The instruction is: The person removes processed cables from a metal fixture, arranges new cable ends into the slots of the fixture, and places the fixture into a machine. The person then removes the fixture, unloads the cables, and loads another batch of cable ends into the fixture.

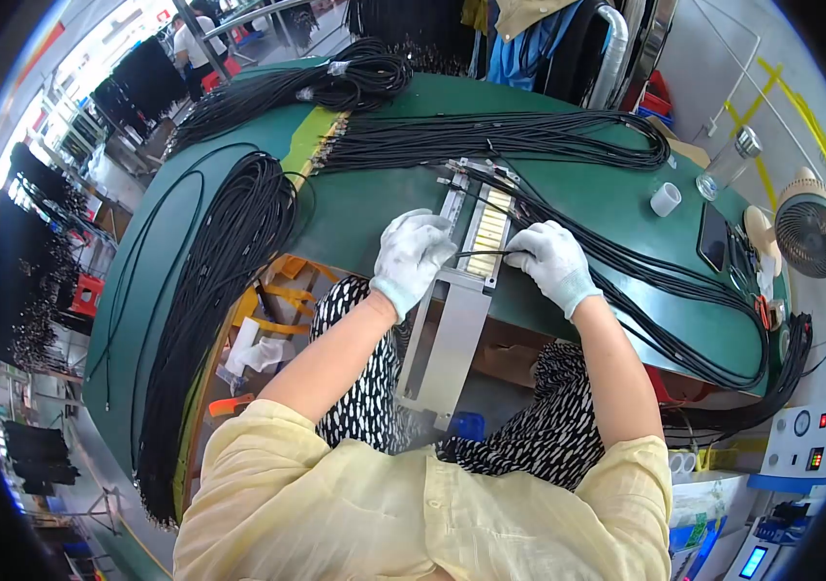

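Observation:
Both my hands wear white gloves and meet over a metal fixture (463,334) with a row of pale yellow slots. A short stretch of thin black cable (481,254) runs across the fixture's near end between them. My left hand (413,254) pinches the cable at its left, fingertips closed. On the right, my right hand (548,259) pinches it at the other side. Several black cables (626,271) lead from the fixture's right side over the green table (359,218).
Black cable bundles (229,261) lie at the left and along the far side (490,138). At the right are a white roll (666,199), a glass bottle (728,165), a phone (713,237) and a small fan (810,228). A person (192,48) stands far back left.

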Demonstrator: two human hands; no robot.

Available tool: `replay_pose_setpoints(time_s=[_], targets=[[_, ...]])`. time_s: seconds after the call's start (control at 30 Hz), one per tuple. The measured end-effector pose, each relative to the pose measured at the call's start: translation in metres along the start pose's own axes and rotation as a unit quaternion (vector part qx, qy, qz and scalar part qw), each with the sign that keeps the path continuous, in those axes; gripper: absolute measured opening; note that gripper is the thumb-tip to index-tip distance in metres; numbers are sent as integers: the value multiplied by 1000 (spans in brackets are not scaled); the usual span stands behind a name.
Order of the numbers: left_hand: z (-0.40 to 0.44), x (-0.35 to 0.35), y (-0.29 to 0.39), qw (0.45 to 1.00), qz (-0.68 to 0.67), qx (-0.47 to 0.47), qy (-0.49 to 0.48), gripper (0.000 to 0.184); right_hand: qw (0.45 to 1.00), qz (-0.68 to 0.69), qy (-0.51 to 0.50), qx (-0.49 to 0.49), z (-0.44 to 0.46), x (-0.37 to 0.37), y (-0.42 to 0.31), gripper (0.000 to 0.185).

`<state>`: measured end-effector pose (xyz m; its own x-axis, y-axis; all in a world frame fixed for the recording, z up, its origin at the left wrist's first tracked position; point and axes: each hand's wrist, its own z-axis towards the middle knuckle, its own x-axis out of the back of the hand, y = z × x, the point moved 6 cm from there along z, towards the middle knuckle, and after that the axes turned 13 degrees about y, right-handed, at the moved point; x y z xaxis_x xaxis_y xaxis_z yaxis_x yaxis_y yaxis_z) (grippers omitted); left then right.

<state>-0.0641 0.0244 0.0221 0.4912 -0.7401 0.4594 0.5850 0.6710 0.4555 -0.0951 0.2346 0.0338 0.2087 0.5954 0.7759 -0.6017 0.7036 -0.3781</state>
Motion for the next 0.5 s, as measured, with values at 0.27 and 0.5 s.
replay_pose_setpoints(time_s=[0.27,0.5], targets=[[0,4,15,998,-57,-31,-9,24,992,108,45,52,4,-5,-44,27],[1,12,9,995,-87,41,29,21,991,118,-35,-58,3,-12,-33,22]])
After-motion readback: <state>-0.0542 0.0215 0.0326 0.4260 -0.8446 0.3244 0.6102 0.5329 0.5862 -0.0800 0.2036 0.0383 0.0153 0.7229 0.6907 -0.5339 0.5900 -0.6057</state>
